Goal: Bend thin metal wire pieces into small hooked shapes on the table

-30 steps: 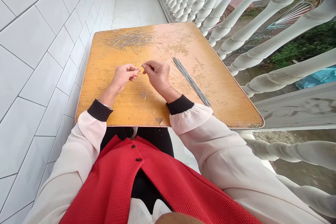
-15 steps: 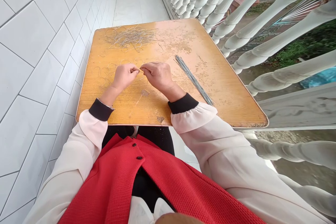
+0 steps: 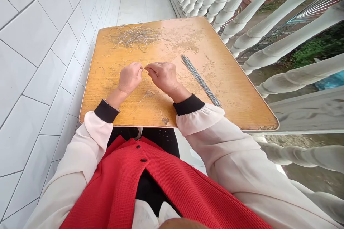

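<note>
My left hand [image 3: 130, 77] and my right hand [image 3: 161, 76] hang close together above the middle of a worn orange wooden tabletop [image 3: 228, 96]. Their fingertips meet around a thin wire [image 3: 143, 68], which is partly hidden by my fingers. A tangled heap of fine silver wire [image 3: 134, 37] lies at the far edge of the table. Loose curled wire pieces [image 3: 107, 75] lie beneath and beyond my left hand. To the right of my right hand rests a bundle of straight grey wires [image 3: 200, 80].
A white tiled wall [image 3: 53, 61] runs along the table's left side. A white balustrade [image 3: 268, 18] stands along the right side, with plants beyond it. Tiled floor [image 3: 145, 5] extends past the far edge of the table.
My hands have come slightly closer, and my left fingers now point more upward. The table appears shifted slightly right in the view as my head moves.
</note>
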`<state>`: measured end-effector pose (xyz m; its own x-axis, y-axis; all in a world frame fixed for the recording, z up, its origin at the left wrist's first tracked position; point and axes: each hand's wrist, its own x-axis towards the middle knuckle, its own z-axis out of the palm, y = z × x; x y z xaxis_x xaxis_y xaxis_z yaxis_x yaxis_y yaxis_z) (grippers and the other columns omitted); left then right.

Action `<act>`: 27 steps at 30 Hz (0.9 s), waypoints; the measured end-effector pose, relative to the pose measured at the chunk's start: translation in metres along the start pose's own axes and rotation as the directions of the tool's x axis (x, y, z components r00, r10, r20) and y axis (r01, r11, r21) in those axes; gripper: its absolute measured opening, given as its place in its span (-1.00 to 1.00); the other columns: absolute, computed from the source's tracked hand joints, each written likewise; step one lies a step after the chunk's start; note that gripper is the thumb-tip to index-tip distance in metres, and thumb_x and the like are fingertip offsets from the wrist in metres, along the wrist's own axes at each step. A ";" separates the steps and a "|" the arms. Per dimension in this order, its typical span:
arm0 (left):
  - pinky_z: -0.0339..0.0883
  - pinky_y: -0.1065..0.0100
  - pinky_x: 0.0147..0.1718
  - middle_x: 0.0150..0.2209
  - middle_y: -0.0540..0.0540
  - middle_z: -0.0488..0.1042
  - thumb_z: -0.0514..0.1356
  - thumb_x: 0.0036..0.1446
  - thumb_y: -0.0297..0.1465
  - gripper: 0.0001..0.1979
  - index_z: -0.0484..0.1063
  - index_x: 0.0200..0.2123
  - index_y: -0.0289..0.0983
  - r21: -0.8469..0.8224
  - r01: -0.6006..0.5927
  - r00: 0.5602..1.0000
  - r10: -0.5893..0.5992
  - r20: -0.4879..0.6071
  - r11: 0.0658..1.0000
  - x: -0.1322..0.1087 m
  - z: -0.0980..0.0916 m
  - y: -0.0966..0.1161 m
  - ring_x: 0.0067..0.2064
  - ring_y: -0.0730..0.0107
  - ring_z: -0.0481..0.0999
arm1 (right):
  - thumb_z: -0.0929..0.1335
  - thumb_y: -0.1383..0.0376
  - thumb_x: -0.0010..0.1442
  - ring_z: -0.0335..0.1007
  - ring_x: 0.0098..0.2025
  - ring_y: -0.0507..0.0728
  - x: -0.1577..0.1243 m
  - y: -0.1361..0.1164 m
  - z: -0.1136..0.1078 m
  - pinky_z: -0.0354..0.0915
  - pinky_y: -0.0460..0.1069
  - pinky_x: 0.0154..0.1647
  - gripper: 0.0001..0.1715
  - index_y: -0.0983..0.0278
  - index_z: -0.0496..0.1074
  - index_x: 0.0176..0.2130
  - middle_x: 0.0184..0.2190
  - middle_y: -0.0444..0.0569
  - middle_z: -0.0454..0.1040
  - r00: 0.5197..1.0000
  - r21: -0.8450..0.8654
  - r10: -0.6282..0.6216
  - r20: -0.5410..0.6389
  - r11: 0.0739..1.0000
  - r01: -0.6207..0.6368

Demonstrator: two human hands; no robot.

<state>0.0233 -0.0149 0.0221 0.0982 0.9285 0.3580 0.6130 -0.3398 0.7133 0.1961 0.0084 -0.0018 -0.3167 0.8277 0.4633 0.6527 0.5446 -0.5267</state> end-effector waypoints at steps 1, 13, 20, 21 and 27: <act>0.29 0.28 0.05 -0.31 -0.10 0.48 0.18 0.20 -0.56 -0.77 0.34 -0.48 -0.20 -0.008 0.009 1.000 -0.009 -0.003 1.000 0.000 0.000 0.000 -0.07 0.20 0.51 | 0.30 0.24 0.39 0.57 -0.09 0.26 0.000 0.000 0.000 0.39 0.13 0.03 -0.70 0.17 0.64 -0.15 -0.15 0.07 0.67 1.000 -0.006 -0.002 0.001 1.000 0.002; 0.32 0.36 -0.13 -0.43 -0.03 0.47 0.20 0.18 -0.58 -0.74 0.36 -0.52 -0.20 -0.033 0.045 0.984 -0.050 -0.172 0.998 0.003 0.006 -0.004 -0.25 0.35 0.47 | 0.39 0.30 0.30 0.56 -0.19 0.21 0.003 -0.002 0.008 0.38 0.09 -0.05 -0.76 0.22 0.64 -0.07 -0.28 0.02 0.65 0.989 0.128 0.134 -0.069 0.984 -0.125; 0.36 0.48 -0.32 -0.46 0.04 0.48 0.23 0.26 -0.46 -0.83 0.46 -0.43 -0.23 -0.254 0.115 0.955 -0.178 -0.239 0.960 0.014 0.008 -0.026 -0.38 0.52 0.51 | 0.43 0.49 0.18 0.19 -0.59 -0.05 0.005 -0.019 -0.001 0.22 -0.09 -0.49 -0.84 0.37 0.62 -0.21 -0.54 -0.10 0.55 0.897 0.512 0.400 0.190 0.739 -0.438; 0.36 0.50 -0.34 -0.47 0.05 0.48 0.22 0.28 -0.44 -0.82 0.46 -0.41 -0.24 -0.303 0.136 0.950 -0.211 -0.232 0.943 0.015 0.008 -0.026 -0.41 0.54 0.50 | 0.43 0.50 0.18 0.15 -0.62 -0.07 0.004 -0.023 -0.003 0.17 -0.11 -0.54 -0.88 0.37 0.61 -0.27 -0.56 -0.10 0.54 0.877 0.552 0.414 0.244 0.684 -0.476; 0.40 0.52 -0.41 -0.44 -0.01 0.54 0.21 0.34 -0.06 -0.63 0.49 -0.22 -0.28 -0.589 0.348 0.886 -0.462 -0.049 0.730 0.010 0.005 -0.014 -0.48 0.57 0.53 | 0.42 0.53 0.24 0.30 -0.65 -0.07 0.003 -0.033 -0.007 0.26 -0.15 -0.59 -0.80 0.36 0.53 -0.42 -0.61 -0.11 0.50 0.821 0.696 0.489 0.294 0.480 -0.534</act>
<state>0.0193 -0.0001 0.0129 -0.2345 0.9720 0.0169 0.0200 -0.0125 0.9997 0.1785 -0.0079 0.0225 -0.1431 0.9859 -0.0862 0.0040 -0.0866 -0.9962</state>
